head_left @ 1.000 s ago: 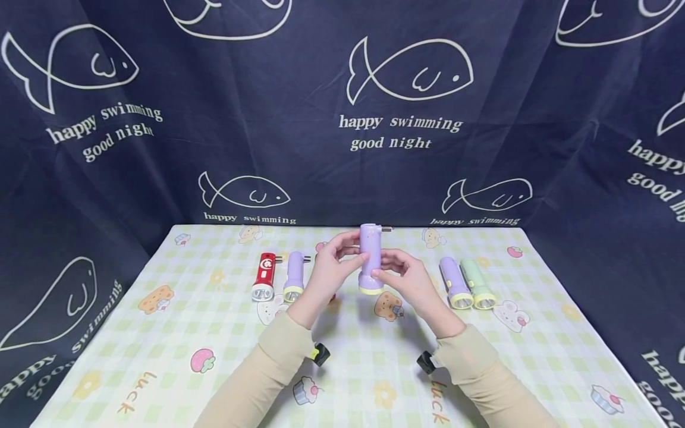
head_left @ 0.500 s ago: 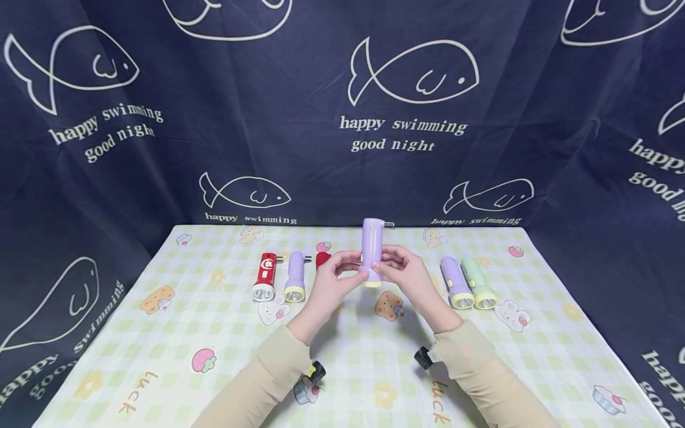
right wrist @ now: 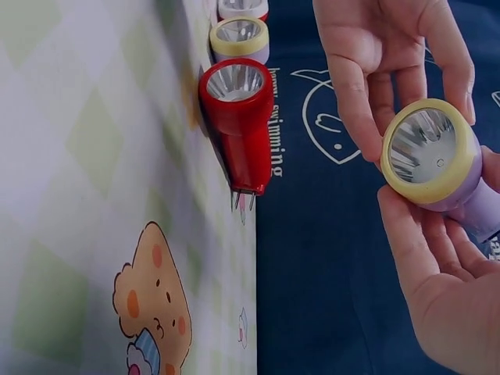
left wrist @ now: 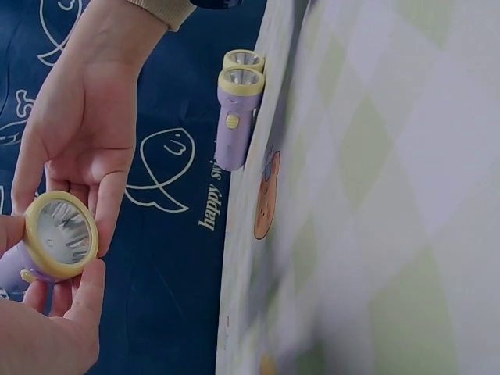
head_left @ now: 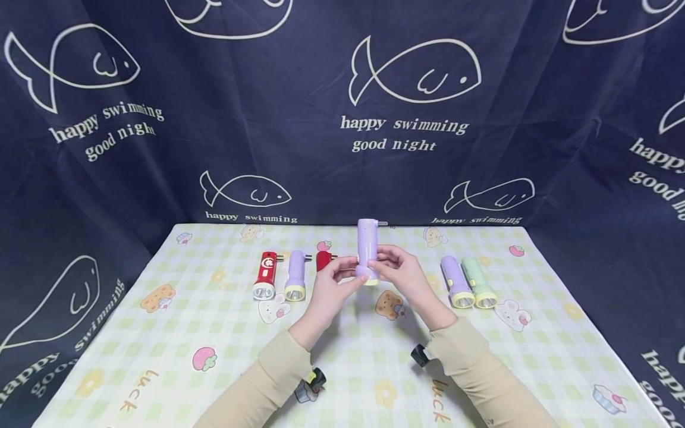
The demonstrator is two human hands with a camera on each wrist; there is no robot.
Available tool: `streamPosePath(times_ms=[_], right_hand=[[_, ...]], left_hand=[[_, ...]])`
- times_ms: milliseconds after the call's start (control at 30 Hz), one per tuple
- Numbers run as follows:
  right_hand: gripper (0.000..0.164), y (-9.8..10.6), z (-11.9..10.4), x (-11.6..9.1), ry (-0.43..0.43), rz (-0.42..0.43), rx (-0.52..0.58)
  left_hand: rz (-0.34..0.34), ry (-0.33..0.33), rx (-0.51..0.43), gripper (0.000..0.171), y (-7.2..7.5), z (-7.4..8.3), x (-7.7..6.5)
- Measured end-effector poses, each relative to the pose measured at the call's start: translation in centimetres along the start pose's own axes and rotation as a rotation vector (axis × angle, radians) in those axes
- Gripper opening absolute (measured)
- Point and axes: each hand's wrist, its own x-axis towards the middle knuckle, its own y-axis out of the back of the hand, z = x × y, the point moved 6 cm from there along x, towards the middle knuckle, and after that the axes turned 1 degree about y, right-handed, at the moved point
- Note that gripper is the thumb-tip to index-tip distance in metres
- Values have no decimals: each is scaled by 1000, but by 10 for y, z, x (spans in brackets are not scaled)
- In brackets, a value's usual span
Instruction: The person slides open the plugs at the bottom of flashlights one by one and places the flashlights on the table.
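Both hands hold a purple flashlight (head_left: 367, 244) up over the middle of the table, its body upright in the head view. Two metal prongs stick out to the right at its top. Its yellow-rimmed lamp end (left wrist: 65, 234) points down toward me, and the lamp looks unlit. My left hand (head_left: 333, 291) pinches it near the lamp end, thumb in front. From the other side, my right hand (head_left: 409, 279) grips it with thumb and fingers just above the rim. A yellow switch (left wrist: 30, 276) shows on the body in the left wrist view.
On the left lie a red flashlight (head_left: 266, 270) with a silver lamp rim and a purple one (head_left: 296, 272). An all-red one (right wrist: 242, 133) is partly behind my left hand in the head view. Another purple one (head_left: 455, 279) and a green one (head_left: 476, 276) lie together on the right.
Both hands have slid down the flashlight from mid-body toward its lamp end. It has risen slightly, then shifted a little left. More of the all-red flashlight shows beside my left hand.
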Motion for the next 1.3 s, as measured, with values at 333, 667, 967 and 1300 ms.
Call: streamPosePath(times_ms=[333, 667, 967, 1300], right_hand=[[45, -2, 5, 2, -14, -3, -15], [45, -5, 13, 3, 14, 5, 45], [43, -11, 18, 2, -9, 10, 14], [44, -13, 29, 3, -74, 12, 14]], left_hand=[[53, 29, -36, 40, 3, -28, 14], [96, 71, -46, 40, 7, -34, 22], [107, 119, 18, 39, 11, -39, 25], [103, 110, 191, 38, 13, -43, 26]])
